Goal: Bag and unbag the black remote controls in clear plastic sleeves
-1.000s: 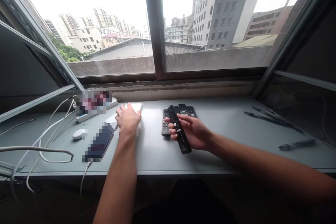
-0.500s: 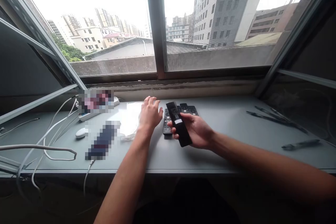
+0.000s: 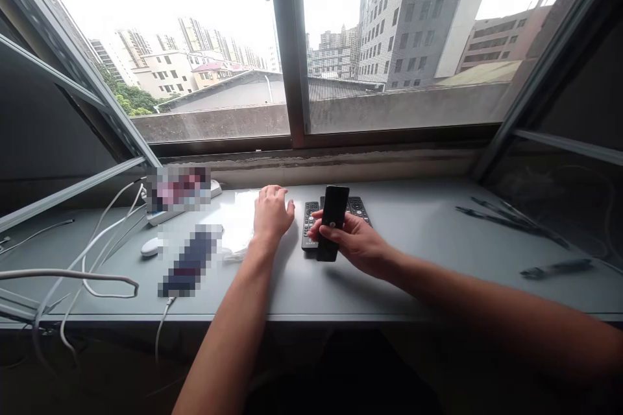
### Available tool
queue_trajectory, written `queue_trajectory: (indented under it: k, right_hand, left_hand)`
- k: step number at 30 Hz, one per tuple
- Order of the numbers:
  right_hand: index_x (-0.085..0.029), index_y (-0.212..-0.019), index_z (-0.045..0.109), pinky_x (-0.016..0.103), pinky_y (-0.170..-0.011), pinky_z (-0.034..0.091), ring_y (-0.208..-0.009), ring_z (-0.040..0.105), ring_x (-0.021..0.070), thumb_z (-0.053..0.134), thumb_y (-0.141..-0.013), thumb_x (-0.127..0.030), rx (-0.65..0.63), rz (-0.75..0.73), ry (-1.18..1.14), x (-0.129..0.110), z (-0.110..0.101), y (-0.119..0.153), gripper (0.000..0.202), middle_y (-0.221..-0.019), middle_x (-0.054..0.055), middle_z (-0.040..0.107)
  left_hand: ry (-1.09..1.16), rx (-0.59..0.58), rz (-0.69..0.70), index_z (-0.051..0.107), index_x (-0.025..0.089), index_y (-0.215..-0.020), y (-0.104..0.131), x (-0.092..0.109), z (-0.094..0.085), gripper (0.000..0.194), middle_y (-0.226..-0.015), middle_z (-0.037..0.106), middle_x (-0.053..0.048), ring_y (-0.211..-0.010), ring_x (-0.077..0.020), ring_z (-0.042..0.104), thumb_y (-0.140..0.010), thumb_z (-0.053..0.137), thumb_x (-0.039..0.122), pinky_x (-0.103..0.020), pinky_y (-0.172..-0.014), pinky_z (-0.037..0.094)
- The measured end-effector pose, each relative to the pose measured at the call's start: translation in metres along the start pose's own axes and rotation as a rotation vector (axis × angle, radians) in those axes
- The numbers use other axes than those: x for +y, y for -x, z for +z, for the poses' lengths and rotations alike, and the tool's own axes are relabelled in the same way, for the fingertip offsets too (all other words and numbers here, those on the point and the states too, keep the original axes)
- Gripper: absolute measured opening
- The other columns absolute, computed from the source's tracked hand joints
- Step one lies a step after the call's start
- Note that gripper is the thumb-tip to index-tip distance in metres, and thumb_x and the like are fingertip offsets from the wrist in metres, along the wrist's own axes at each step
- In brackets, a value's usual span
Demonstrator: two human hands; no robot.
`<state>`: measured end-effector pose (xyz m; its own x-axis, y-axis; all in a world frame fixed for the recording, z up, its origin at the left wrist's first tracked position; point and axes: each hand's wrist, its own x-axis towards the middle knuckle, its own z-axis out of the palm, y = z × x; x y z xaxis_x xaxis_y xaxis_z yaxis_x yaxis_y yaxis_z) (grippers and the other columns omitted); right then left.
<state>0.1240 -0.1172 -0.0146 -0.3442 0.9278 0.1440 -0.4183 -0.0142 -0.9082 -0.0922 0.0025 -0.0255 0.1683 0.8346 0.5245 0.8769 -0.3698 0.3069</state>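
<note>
Right hand [image 3: 351,232] closed around a black remote [image 3: 335,203], left hand [image 3: 272,213] half-open and seemingly empty: could knock the other remotes [image 3: 310,227] askew if lowered carelessly.

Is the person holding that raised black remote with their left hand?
No, the right hand grips the black remote, while the left hand is apart from it.
</note>
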Motion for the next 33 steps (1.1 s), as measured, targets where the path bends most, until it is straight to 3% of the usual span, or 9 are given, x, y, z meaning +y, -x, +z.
queue_trajectory:
  k: [5, 11, 15, 17, 19, 22, 25, 28, 33]
  right_hand:
    - [-0.028, -0.122, 0.085, 0.053, -0.12, 0.051, -0.13, 0.069, 0.0286, 0.085, -0.098, -0.042, -0.065, -0.247, 0.352, 0.0, 0.005, 0.007, 0.028, -0.131, 0.008, 0.077]
    - [-0.036, -0.129, 0.084, 0.06, -0.13, 0.041, -0.15, 0.056, 0.0327, 0.075, -0.106, -0.035, -0.169, -0.527, 0.668, -0.007, 0.004, 0.009, 0.025, -0.138, 0.009, 0.075]
    - [-0.034, -0.126, 0.085, 0.06, -0.126, 0.046, -0.142, 0.063, 0.0329, 0.077, -0.104, -0.033, -0.177, -0.62, 0.704, -0.001, 0.0, 0.007, 0.023, -0.13, 0.01, 0.079]
    - [-0.028, -0.13, 0.081, 0.055, -0.112, 0.059, -0.121, 0.076, 0.0306, 0.079, -0.103, -0.038, -0.178, -0.533, 0.574, 0.003, 0.0, 0.008, 0.029, -0.12, 0.011, 0.081]
    - [-0.022, -0.133, 0.073, 0.048, -0.088, 0.069, -0.092, 0.082, 0.0263, 0.072, -0.107, -0.049, -0.167, -0.324, 0.377, 0.005, 0.002, 0.009, 0.037, -0.105, 0.01, 0.082]
    - [-0.019, -0.125, 0.064, 0.038, -0.06, 0.069, -0.066, 0.079, 0.0223, 0.062, -0.108, -0.063, -0.109, -0.027, 0.158, 0.005, 0.006, 0.009, 0.047, -0.09, 0.007, 0.08]
    - [-0.019, -0.115, 0.06, 0.036, -0.057, 0.068, -0.062, 0.078, 0.0214, 0.067, -0.104, -0.066, -0.033, 0.076, 0.1, 0.004, 0.005, 0.005, 0.049, -0.086, 0.006, 0.08]
    - [-0.019, -0.114, 0.059, 0.034, -0.057, 0.068, -0.062, 0.078, 0.0213, 0.068, -0.104, -0.066, 0.014, 0.116, 0.107, 0.005, 0.003, 0.002, 0.049, -0.086, 0.007, 0.08]
    - [-0.017, -0.117, 0.06, 0.033, -0.059, 0.068, -0.064, 0.08, 0.0219, 0.07, -0.105, -0.06, -0.006, 0.19, 0.111, 0.007, 0.002, 0.002, 0.046, -0.089, 0.009, 0.081]
  left_hand:
    - [0.029, 0.0, -0.005, 0.075, 0.018, -0.131, 0.0, 0.001, -0.002, 0.037, -0.143, 0.065, -0.022, -0.142, -0.0441, 0.05, -0.1, 0.058, 0.029, -0.058, -0.121, 0.04]
    - [0.059, 0.049, 0.041, 0.077, 0.017, -0.126, -0.002, -0.001, -0.001, 0.034, -0.137, 0.068, -0.021, -0.138, -0.042, 0.054, -0.1, 0.058, 0.028, -0.056, -0.121, 0.042]
    - [0.28, 0.106, 0.089, 0.08, 0.021, -0.114, -0.004, 0.006, -0.002, 0.026, -0.124, 0.075, -0.015, -0.124, -0.0349, 0.064, -0.103, 0.06, 0.035, -0.049, -0.113, 0.05]
    - [0.479, 0.1, 0.103, 0.081, 0.022, -0.107, -0.004, 0.015, -0.004, 0.031, -0.116, 0.078, -0.011, -0.11, -0.0286, 0.069, -0.106, 0.057, 0.043, -0.042, -0.099, 0.056]
    - [0.696, 0.034, 0.083, 0.081, 0.021, -0.101, -0.003, 0.024, -0.006, 0.044, -0.107, 0.079, -0.01, -0.097, -0.0237, 0.071, -0.108, 0.053, 0.055, -0.035, -0.085, 0.056]
    - [1.048, -0.146, -0.013, 0.08, 0.017, -0.092, 0.0, 0.034, -0.009, 0.074, -0.085, 0.075, -0.01, -0.072, -0.0189, 0.063, -0.107, 0.037, 0.075, -0.031, -0.063, 0.045]
    - [1.199, -0.375, -0.014, 0.077, 0.016, -0.082, 0.003, 0.035, -0.012, 0.077, -0.067, 0.064, -0.006, -0.058, -0.0148, 0.051, -0.1, 0.046, 0.083, -0.03, -0.055, 0.035]
    - [1.181, -0.561, 0.003, 0.069, 0.017, -0.07, 0.006, 0.032, -0.014, 0.063, -0.062, 0.057, -0.002, -0.058, -0.0128, 0.047, -0.095, 0.067, 0.074, -0.029, -0.057, 0.033]
    - [1.269, -0.605, -0.111, 0.069, 0.016, -0.073, 0.003, 0.03, -0.009, 0.05, -0.069, 0.061, -0.002, -0.062, -0.0126, 0.052, -0.092, 0.077, 0.061, -0.027, -0.061, 0.038]
